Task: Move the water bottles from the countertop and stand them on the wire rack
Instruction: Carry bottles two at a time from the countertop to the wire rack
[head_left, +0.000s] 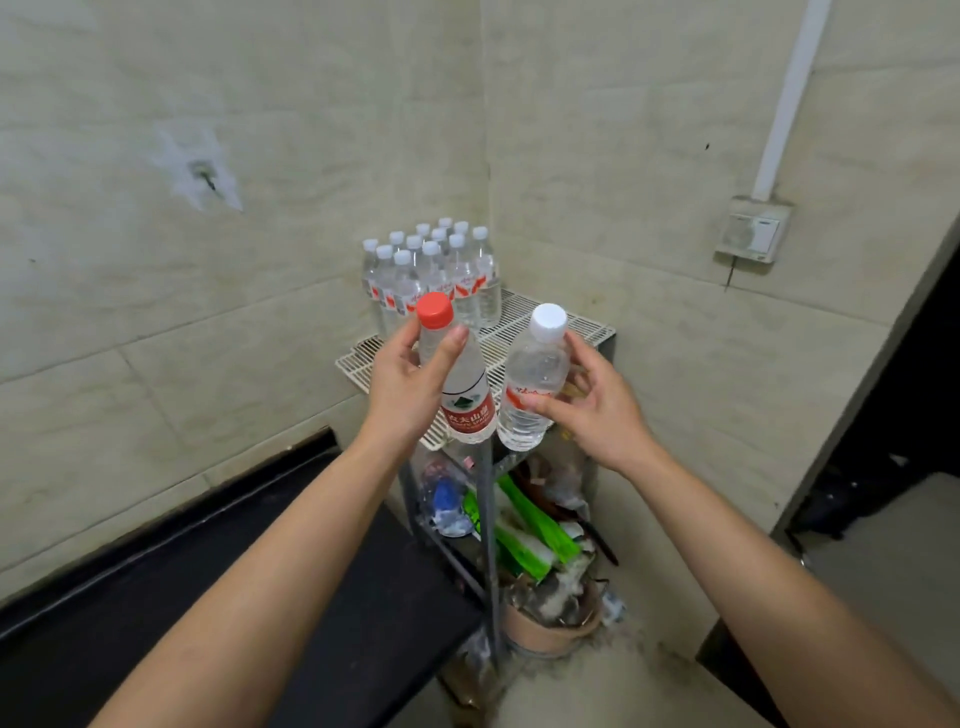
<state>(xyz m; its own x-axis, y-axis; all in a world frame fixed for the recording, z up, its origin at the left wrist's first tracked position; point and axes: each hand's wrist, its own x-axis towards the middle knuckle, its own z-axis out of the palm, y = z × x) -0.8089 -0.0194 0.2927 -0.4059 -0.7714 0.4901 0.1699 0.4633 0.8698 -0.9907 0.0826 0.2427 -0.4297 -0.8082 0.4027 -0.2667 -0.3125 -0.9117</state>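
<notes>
Red-capped bottle (462, 389) in your left hand (410, 384), white-capped bottle (535, 384) in your right hand (597, 410), fingers clamped round each, above the front of the wire rack (550, 322). Lower both upright beside the standing bottles (431, 270), and seat the bases flat before letting go.

Two arms in view, both bare. Left forearm (270, 561) runs up from the lower left of the frame and right forearm (753, 561) from the lower right. Each is uncovered along its whole visible length, with the elbow end cut off by the frame edge. Left hand (410, 384) and right hand (597, 410), at centre frame, are bare as well. Fingers (452, 348) are slender. Nails look short and plain where they show, most clearly on the left thumb.
</notes>
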